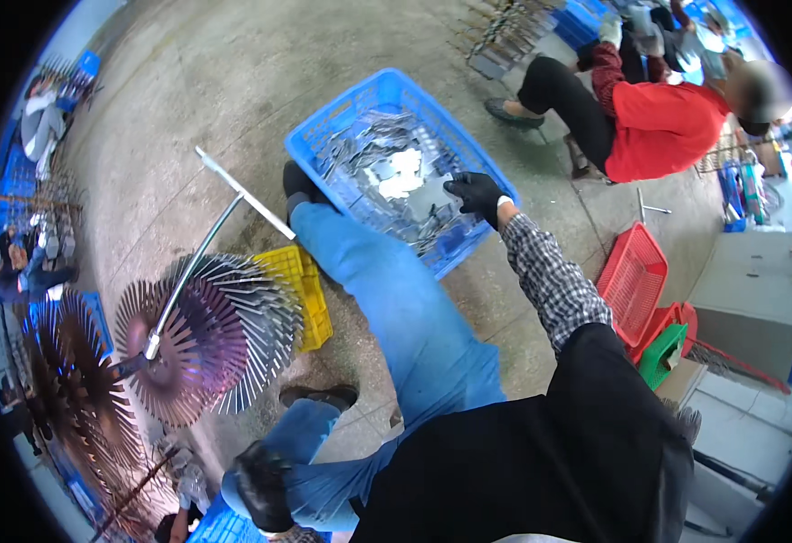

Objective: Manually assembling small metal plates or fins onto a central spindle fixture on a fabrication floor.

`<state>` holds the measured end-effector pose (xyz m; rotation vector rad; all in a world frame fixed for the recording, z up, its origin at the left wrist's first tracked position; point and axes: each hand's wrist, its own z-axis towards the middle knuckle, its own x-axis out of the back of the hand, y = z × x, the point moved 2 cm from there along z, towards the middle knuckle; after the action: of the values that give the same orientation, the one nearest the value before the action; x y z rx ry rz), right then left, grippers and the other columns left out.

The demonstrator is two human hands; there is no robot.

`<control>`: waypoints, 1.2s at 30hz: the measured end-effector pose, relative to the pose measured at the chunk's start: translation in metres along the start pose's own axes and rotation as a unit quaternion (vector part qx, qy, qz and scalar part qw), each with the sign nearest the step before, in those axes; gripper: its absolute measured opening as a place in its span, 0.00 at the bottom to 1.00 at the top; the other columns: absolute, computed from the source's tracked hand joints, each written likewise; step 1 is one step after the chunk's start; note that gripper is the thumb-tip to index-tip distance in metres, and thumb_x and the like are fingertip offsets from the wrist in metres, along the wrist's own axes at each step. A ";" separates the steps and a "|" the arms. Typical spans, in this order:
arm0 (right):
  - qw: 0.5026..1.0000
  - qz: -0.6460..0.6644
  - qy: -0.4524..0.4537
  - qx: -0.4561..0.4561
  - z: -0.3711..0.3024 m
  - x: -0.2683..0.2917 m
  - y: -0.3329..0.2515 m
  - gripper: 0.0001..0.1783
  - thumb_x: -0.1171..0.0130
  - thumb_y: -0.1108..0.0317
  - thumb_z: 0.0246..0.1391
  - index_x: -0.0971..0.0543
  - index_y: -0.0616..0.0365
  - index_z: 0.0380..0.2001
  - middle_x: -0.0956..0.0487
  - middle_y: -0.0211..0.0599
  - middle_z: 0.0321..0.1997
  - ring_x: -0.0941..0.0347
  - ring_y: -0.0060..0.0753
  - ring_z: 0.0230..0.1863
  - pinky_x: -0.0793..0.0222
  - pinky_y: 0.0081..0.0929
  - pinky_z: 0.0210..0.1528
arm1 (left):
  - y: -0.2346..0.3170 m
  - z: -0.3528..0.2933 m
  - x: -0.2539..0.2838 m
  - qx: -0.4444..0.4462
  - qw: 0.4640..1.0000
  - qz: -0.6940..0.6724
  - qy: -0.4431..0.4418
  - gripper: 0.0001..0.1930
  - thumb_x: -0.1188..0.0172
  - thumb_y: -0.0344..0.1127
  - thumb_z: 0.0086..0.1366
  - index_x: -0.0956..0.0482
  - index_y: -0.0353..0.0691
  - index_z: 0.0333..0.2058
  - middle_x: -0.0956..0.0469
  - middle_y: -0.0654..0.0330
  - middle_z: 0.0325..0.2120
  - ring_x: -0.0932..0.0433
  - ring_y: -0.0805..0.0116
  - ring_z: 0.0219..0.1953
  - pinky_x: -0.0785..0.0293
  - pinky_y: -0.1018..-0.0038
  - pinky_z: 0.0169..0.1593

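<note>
My right hand point(477, 195), in a black glove, reaches over the right side of a blue plastic crate point(301, 149). Its fingers are closed on the edge of a flat grey metal plate point(434, 193). Many thin metal pieces point(360, 149) lie loose and overlapping inside the crate, some shining brightly. My left hand point(265, 486), gloved in black too, is low at the left by my blue-trousered knee; blur and dark cloth hide how its fingers lie. A round rack of fanned metal blades point(179, 330) stands to the left, with a metal T-shaped bar point(242, 195) angled up from it.
A yellow crate point(319, 308) sits between the rack and my leg. More bladed racks point(79, 371) stand far left. At right are a red basket point(633, 281), a green basket point(660, 356) and a seated person in red point(663, 131). Other people work around the edges.
</note>
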<state>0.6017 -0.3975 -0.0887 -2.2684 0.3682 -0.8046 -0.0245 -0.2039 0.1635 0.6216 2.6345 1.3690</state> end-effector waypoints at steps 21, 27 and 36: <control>0.849 -0.195 0.280 0.404 -0.268 -0.021 -0.111 0.27 0.32 0.60 0.52 0.23 0.58 0.54 0.17 0.44 0.42 0.22 0.48 0.36 0.27 0.39 0.39 | 0.039 0.052 -0.363 -0.131 0.920 0.093 -0.356 0.15 0.42 0.38 0.73 0.25 0.36 0.53 0.20 0.59 0.23 0.24 0.72 0.20 0.29 0.75 0.25; 0.854 -0.295 0.290 0.314 -0.229 -0.048 -0.089 0.16 0.42 0.62 0.57 0.20 0.58 0.45 0.19 0.46 0.34 0.23 0.51 0.31 0.29 0.43 0.33 | 0.022 0.049 -0.379 -0.403 0.812 0.260 -0.332 0.20 0.45 0.37 0.75 0.28 0.33 0.60 0.19 0.57 0.28 0.23 0.70 0.23 0.27 0.75 0.28; 0.954 -0.063 0.229 0.182 -0.190 0.012 -0.072 0.23 0.43 0.52 0.63 0.17 0.63 0.29 0.19 0.43 0.23 0.26 0.51 0.23 0.29 0.43 0.32 | 0.011 0.043 -0.342 -0.158 0.894 0.157 -0.388 0.24 0.48 0.36 0.76 0.32 0.40 0.67 0.19 0.58 0.29 0.25 0.74 0.26 0.27 0.78 0.32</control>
<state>0.4916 -0.4488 0.0744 -1.7620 0.2565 -1.3524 0.3022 -0.3039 0.1159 1.2609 1.6888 1.2166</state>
